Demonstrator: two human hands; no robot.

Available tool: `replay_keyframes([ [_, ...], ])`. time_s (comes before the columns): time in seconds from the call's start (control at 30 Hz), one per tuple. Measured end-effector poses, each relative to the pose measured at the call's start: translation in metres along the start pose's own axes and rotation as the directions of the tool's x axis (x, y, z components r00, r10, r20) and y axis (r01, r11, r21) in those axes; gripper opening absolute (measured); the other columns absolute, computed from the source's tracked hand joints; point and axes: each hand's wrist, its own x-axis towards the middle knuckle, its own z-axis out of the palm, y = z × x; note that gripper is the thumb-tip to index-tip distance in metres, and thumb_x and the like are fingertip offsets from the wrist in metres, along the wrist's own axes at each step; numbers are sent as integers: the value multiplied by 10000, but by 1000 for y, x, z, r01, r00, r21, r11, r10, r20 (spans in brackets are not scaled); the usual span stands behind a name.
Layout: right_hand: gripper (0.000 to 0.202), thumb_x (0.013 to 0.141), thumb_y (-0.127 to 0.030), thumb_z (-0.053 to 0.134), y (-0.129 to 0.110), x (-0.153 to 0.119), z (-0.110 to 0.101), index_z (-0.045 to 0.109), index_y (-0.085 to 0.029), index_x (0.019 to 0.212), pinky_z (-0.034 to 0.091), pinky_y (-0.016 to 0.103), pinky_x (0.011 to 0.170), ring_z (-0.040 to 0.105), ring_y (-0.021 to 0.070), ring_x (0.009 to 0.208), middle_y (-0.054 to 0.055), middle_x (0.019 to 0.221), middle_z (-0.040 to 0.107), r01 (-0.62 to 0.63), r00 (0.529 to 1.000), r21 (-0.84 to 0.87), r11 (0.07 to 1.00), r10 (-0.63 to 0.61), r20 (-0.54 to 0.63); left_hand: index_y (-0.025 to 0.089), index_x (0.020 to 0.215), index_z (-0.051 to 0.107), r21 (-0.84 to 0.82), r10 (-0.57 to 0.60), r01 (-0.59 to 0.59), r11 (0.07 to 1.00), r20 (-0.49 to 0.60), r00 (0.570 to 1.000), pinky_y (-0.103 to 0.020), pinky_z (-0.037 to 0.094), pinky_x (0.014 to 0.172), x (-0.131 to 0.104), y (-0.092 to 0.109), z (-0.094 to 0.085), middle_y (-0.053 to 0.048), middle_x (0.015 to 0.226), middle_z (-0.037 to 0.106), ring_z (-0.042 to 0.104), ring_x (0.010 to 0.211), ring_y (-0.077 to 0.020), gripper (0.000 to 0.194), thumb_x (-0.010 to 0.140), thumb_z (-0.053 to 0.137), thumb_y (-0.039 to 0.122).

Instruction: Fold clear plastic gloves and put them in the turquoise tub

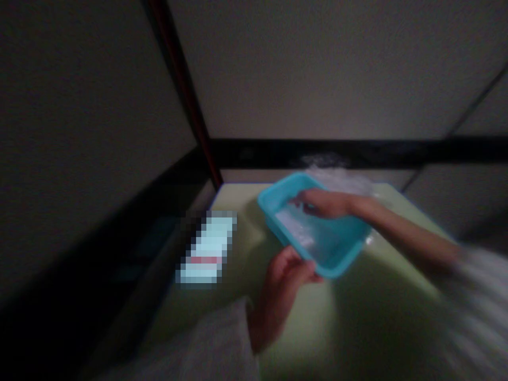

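A turquoise plastic tray [341,264] with raised walls stands tilted on the pale green tabletop. Its near rim is held by my left hand [288,272], closed with the thumb over the edge. My right hand [323,203] reaches in over the tray from the right, its fingers bent together above the inside. Blur hides what, if anything, those fingers pinch. Beneath them, a clear plastic packet [304,233] with a whitish part lies in the tray.
Crumpled clear plastic [341,177] lies behind the tray at the table's far edge. A pixelated bright screen, perhaps a phone [208,248], is at the left of the table [293,333]. Walls rise behind and to the left, with a dark red post [186,90] at the corner.
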Motion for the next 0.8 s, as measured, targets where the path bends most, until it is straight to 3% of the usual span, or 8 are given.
replay_keyframes([
  [0.23, 398, 756, 16, 486, -2, -16, -13, 666, -122, 1083, 489, 336, 882, 648, 233, 1002, 109, 1084, 698, 116, 993, -300, 947, -113, 29, 143, 839, 625, 9, 38, -38, 999, -10, 999, -245, 481, 671, 4, -5, -5, -16, 778, 652, 600, 700, -118, 155, 741, 673, 253],
  [0.47, 314, 776, -49, 497, 2, -47, -22, 674, -119, 1025, 532, 283, 702, 678, 175, 762, 91, 959, 721, 82, 960, -329, 941, -164, -229, 135, 807, 611, -31, 86, -90, 995, -111, 990, -236, 466, 635, 15, 3, -9, -20, 764, 647, 585, 697, -121, 188, 675, 682, 249],
  [0.8, 243, 816, -158, 462, 14, -91, -15, 645, -133, 974, 526, 280, 596, 666, 188, 729, 101, 929, 699, 6, 846, -304, 953, -167, -506, 174, 600, 487, -81, 235, -264, 961, -258, 937, -187, 437, 563, 48, 29, -38, 52, 591, 549, 536, 565, -73, 214, 605, 700, 193],
])
